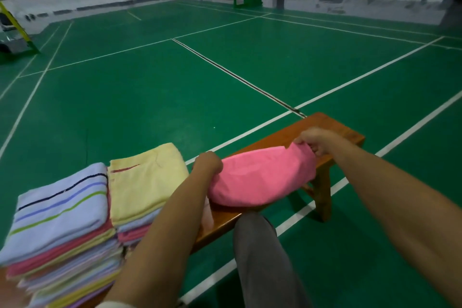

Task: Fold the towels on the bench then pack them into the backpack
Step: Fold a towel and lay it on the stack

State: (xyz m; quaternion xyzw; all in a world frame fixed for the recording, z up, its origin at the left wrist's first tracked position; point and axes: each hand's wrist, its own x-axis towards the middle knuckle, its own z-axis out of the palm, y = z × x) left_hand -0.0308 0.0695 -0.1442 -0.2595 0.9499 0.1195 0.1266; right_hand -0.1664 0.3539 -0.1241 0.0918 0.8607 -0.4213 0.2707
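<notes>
Pinching both ends at once, the left hand point(207, 164) grips the near-left edge of the soft pink terry towel point(262, 177) while the right hand point(316, 141) has its fingers curled round the far-right corner. The towel hangs between them in a slack, bulging curve over the brown wooden bench point(332, 130), its lower belly apparently resting on the seat. So this looks like a fold in mid-air, not yet laid flat.

To do it well, I'd say pull the two grips apart first, so the sag goes taut and the edges run straight. Then bring corner to corner squarely, lay the cloth down on the bare seat, and smooth it out from the crease.

Just left sit two stacks of folded towels, one topped by a pale blue striped towel point(60, 210), the other by a pale yellow towel point(147, 182). Matching their footprint should keep the pile tidy. No backpack shows here, so packing seems some way off.
</notes>
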